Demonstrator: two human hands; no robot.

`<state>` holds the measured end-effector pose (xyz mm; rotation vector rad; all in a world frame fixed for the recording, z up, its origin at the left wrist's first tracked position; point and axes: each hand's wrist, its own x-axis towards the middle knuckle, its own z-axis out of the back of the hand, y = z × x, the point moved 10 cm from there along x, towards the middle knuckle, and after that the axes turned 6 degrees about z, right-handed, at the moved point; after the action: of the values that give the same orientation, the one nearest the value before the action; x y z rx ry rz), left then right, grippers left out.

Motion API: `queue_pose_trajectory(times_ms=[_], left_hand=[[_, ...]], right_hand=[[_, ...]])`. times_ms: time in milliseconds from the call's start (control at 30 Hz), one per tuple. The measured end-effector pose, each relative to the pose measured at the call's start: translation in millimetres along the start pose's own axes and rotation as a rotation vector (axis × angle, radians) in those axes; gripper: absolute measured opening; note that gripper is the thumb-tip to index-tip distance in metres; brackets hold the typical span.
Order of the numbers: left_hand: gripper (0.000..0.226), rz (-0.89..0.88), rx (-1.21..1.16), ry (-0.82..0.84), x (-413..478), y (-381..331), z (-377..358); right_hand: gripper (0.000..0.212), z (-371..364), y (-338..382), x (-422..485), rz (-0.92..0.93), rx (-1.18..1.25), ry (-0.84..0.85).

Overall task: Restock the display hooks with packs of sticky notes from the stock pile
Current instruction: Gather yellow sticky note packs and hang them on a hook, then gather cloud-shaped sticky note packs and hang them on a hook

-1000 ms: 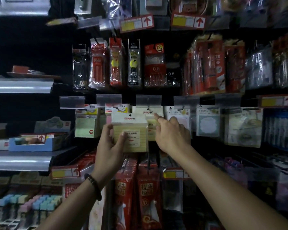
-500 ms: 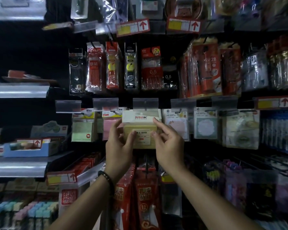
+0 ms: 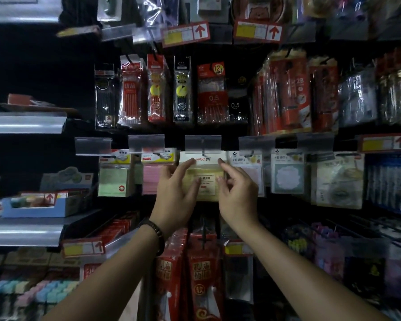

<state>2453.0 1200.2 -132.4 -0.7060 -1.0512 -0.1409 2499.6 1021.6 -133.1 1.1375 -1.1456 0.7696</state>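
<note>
The left hand (image 3: 176, 195) and right hand (image 3: 237, 193) pinch either side of a yellow, white-headed sticky-note pack (image 3: 206, 181) at the middle wire hook (image 3: 202, 146).

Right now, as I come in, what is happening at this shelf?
A person is restocking a stationery display. The left hand and the right hand are on either side of a yellow pack of sticky notes, with fingers touching its front and white header. The pack sits at the middle hook, under a clear label holder, beside a pink pack. Whether it already hangs there, or whether the hands grip it or only steady it, I cannot tell.
</note>
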Motion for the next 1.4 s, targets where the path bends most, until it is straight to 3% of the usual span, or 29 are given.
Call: queue_pose_trajectory(times_ms=[367, 533, 800, 900, 1000, 1233, 1400], left_hand=[[0.069, 0.127, 0.467, 0.134, 6, 12, -12], [0.059, 0.054, 0.566, 0.142, -8, -10, -1], [0.034, -0.041, 0.394, 0.129, -85, -25, 29], [0.022, -0.085, 0.337, 0.152, -140, -19, 32], [0.014, -0.1, 0.275, 0.235, -209, -3, 23], [0.008, 0.123, 0.278, 0.633, -387, 118, -60], [0.014, 0.335, 0.36, 0.897, -505, 209, -111]], right_hand=[[0.055, -14, -8, 15, -0.135, -0.603, 0.477], [0.065, -6, 2, 6, -0.15, -0.554, 0.53], [0.039, 38, 29, -53, -0.003, -0.317, 0.394], [0.026, 59, 40, -103, 0.046, -0.245, 0.327], [0.017, 63, 36, -178, -0.001, -0.175, 0.427], [0.013, 62, -37, -390, -0.317, -0.04, 0.657], [0.014, 66, -121, -553, -0.655, -0.124, 0.797]])
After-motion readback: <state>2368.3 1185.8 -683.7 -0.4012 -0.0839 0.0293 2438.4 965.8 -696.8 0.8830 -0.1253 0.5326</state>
